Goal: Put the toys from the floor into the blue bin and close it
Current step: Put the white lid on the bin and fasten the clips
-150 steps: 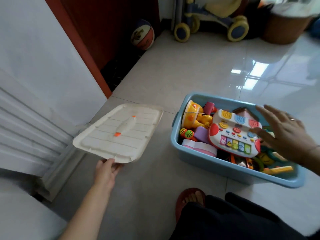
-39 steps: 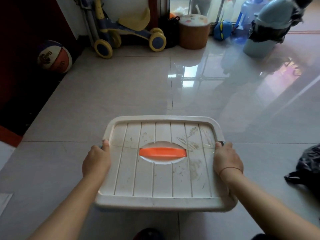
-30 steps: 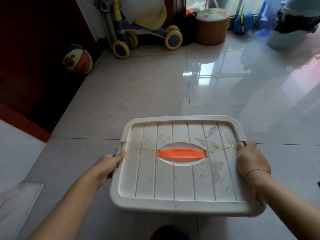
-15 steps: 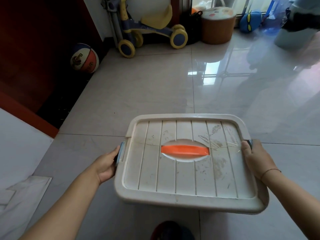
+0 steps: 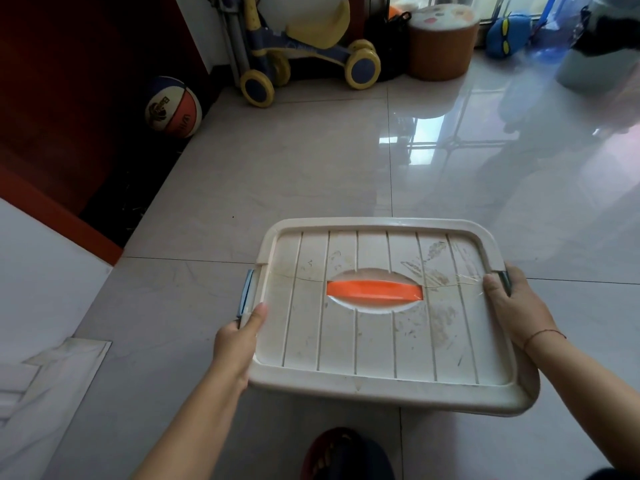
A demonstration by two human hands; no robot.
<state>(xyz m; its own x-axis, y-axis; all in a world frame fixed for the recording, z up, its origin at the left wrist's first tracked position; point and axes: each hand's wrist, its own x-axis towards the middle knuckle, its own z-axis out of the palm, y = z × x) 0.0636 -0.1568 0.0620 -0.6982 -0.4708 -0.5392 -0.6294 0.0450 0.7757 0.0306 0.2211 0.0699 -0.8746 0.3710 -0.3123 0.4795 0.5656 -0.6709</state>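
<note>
The cream lid (image 5: 377,344) with an orange handle (image 5: 374,292) lies flat on top of the blue bin and hides almost all of it. Only the bin's blue side latches show, one at the left edge (image 5: 246,296) and one at the right edge (image 5: 505,281). My left hand (image 5: 239,341) grips the lid's left edge, thumb on top just below the left latch. My right hand (image 5: 516,306) grips the right edge at the right latch, thumb on the lid. No toys are visible; the bin's inside is covered.
A basketball (image 5: 173,107) lies by the dark red wall at the left. A yellow and blue ride-on toy (image 5: 304,53) and a brown round bin (image 5: 441,43) stand at the back. My red slipper (image 5: 341,452) is just below the bin. Glossy tiled floor surrounds it.
Five seconds ago the bin stood uncovered, full of toys, with the lid in my left hand. Now the lid covers it. In the last second both hands shifted along the side edges by the latches.
</note>
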